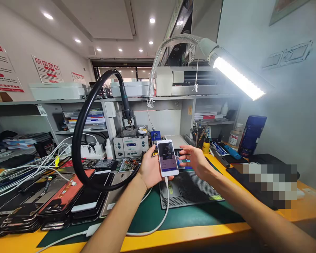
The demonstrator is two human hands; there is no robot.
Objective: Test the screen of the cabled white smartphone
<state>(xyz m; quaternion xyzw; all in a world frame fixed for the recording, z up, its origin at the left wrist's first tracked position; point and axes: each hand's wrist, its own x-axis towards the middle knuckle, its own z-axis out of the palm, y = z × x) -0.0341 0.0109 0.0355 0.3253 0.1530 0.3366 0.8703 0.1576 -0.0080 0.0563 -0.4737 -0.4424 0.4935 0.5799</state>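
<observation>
A white smartphone (168,165) with a lit screen rests in my left hand (150,168), its fingers wrapped around the phone from behind. A white charging cable (168,196) is plugged into the phone's lower end and curves down over the green mat (152,214). To the right of the phone, my right hand (195,161) hovers with its fingers apart and holds nothing. Beneath both hands lies a perforated grey metal plate (192,189) on the mat.
Stacks of phone parts (55,196) crowd the left side. A thick black hose (77,140) arches from the rework station (131,146). A bright lamp (238,77) hangs at upper right. A blue can (252,135) and a bottle (235,135) stand at right.
</observation>
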